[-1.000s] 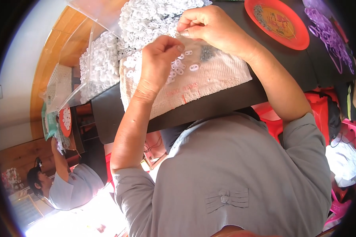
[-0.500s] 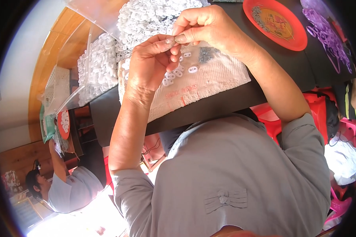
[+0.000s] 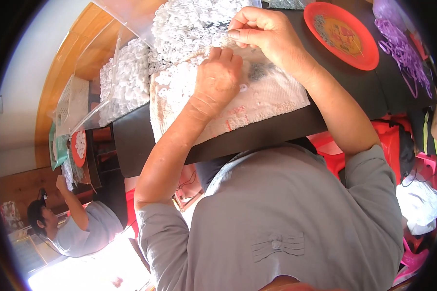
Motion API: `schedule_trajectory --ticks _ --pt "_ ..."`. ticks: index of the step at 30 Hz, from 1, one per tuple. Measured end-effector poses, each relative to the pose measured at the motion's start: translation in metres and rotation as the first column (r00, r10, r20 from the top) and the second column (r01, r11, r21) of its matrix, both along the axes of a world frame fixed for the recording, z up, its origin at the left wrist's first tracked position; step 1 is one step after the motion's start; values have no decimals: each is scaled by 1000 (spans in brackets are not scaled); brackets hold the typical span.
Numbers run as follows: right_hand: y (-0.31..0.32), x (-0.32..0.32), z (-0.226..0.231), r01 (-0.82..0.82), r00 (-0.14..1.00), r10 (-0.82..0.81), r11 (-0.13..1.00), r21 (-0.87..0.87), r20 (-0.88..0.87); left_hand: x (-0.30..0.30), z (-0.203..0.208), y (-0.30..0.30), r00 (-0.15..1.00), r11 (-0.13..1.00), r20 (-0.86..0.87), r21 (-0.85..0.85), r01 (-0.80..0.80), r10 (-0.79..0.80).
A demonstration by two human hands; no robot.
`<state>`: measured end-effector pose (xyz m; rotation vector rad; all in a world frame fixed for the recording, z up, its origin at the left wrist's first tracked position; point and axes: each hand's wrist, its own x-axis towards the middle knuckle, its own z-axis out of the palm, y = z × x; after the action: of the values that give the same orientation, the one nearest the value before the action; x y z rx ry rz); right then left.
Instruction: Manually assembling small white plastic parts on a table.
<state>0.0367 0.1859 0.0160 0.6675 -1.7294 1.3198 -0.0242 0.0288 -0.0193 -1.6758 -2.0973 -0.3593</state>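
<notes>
My left hand (image 3: 218, 73) is palm down over a pale cloth (image 3: 272, 94) on the dark table. Its fingers curl under, so whatever they hold is hidden. Small white oval plastic pieces (image 3: 175, 80) with two holes lie on the cloth beside it. Up and to the right, my right hand (image 3: 269, 36) is raised with thumb and forefinger pinched together. What sits in that pinch is too small to make out. Below the right hand, a patch of tiny grey metal bits (image 3: 258, 72) rests on the cloth, partly blurred.
A large heap of white pieces (image 3: 194, 29) fills the far side, next to a clear plastic bin (image 3: 94, 114). At far right are a red plate (image 3: 369, 60) with grey bits and a purple ribbon bundle (image 3: 403, 53). Another person (image 3: 90, 228) works at left.
My hands, together at the fingertips before, have parted. The left has turned palm down and dropped onto the cloth; the right has shifted slightly right, still pinched.
</notes>
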Motion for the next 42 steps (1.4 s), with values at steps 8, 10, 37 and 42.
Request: schedule_trajectory --ticks 8,10,37,42 --pt "-7 15 1 172 766 -33 973 -155 642 6 41 -10 221 907 958 253 -337 -185" --pt "-13 17 5 143 714 84 954 -262 695 8 42 -12 124 851 943 332 -408 -308" --pt "-25 9 -13 168 733 -138 986 20 666 -2 22 -26 -212 748 830 316 -584 -515" --pt "-28 9 -13 176 771 -218 976 129 599 -1 22 -26 -216 753 828 321 -574 -518"
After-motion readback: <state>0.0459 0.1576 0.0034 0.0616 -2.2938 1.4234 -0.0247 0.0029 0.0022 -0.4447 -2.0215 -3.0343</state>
